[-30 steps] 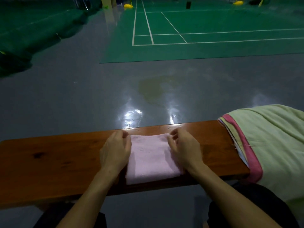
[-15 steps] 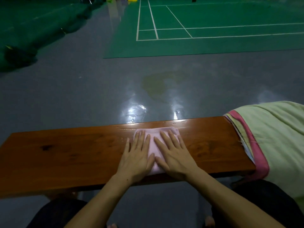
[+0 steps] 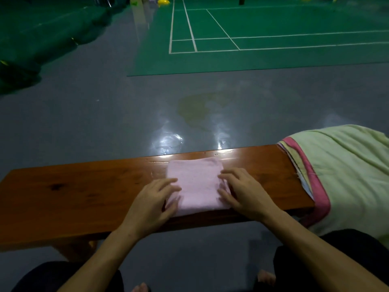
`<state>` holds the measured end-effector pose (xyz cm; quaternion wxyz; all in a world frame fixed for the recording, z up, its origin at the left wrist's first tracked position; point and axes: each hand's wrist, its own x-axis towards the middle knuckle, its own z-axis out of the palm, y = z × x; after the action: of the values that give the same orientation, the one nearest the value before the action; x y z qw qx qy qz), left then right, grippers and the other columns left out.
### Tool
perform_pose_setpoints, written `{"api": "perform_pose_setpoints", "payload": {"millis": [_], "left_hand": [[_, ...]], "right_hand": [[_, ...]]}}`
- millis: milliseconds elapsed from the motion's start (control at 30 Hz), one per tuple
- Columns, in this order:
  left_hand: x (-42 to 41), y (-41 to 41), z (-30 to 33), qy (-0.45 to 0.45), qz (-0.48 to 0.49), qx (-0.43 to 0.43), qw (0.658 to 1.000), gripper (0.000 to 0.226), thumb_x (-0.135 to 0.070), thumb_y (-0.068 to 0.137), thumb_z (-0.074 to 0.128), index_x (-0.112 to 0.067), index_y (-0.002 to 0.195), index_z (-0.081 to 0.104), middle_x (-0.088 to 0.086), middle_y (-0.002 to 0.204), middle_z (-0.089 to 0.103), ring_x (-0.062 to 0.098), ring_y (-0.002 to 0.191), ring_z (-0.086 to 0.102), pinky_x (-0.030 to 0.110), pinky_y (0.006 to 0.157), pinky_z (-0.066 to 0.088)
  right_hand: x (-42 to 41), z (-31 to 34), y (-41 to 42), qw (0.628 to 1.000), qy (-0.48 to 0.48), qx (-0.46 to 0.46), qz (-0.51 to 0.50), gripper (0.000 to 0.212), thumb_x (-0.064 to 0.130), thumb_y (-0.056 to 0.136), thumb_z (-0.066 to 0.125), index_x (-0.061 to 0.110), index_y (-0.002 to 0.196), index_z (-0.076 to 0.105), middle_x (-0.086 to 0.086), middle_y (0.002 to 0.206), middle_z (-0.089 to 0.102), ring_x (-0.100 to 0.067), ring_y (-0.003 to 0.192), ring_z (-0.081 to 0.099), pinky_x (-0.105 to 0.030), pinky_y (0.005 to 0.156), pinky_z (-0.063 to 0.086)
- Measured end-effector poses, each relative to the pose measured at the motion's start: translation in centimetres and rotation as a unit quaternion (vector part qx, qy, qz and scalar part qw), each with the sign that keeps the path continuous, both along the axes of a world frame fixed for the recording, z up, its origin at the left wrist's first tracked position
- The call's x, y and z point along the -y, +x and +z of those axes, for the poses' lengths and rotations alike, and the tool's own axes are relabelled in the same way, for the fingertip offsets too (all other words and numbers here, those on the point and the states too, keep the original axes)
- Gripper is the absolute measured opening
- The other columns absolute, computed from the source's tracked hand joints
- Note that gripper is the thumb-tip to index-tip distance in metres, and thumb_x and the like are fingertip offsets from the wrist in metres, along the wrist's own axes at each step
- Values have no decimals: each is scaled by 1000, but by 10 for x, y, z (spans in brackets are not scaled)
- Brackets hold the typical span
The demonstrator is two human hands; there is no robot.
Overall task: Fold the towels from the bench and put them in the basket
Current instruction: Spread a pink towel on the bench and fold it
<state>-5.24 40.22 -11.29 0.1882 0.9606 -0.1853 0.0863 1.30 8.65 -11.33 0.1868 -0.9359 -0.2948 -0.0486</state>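
A small pink towel point(image 3: 196, 182), folded into a neat rectangle, lies on the wooden bench point(image 3: 84, 192) a little right of its middle. My left hand point(image 3: 155, 199) rests on the towel's left edge with its fingers spread and nearly straight. On the towel's right edge lies my right hand point(image 3: 242, 189), fingers slightly bent over the fabric. Neither hand grips the cloth. A pile of towels point(image 3: 345, 171), pale green on top with a pink border, covers the bench's right end. No basket is in view.
Beyond the bench stretches a glossy grey floor point(image 3: 105, 123) with a green badminton court point(image 3: 252, 39) farther off. Dark green netting point(image 3: 37, 39) is heaped at the far left. My knees and bare toes show under the bench's near edge.
Both hands have slid apart from the middle of the pink towel to its left and right edges, uncovering its top. A second ago they were at the sides with fingers curled.
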Motion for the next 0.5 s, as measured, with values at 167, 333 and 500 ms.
{"api": "perform_pose_setpoints", "payload": {"millis": [167,333,500], "left_hand": [[-2,-7,-3,44,-54,-34,997,49,-57,86,67,-35,130,63,-11,148,56,9,136,52,35,109,49],[1,9,-6,99,-47,-19,994,49,-44,83,69,-32,129,61,-8,146,58,13,133,55,34,108,50],[5,23,-5,101,-8,-9,995,47,-39,84,67,-29,130,62,-6,137,65,14,122,61,33,104,51]], "right_hand": [[-1,-2,-19,993,-52,-42,93,52,65,99,50,35,143,49,12,153,42,-5,137,39,-24,100,52],[-6,-3,-4,993,-86,-10,86,58,63,92,58,33,141,49,7,150,47,-13,132,45,-28,98,54],[-17,-3,17,994,-94,-13,47,52,39,87,74,31,136,58,6,146,53,-17,128,51,-29,94,56]]}}
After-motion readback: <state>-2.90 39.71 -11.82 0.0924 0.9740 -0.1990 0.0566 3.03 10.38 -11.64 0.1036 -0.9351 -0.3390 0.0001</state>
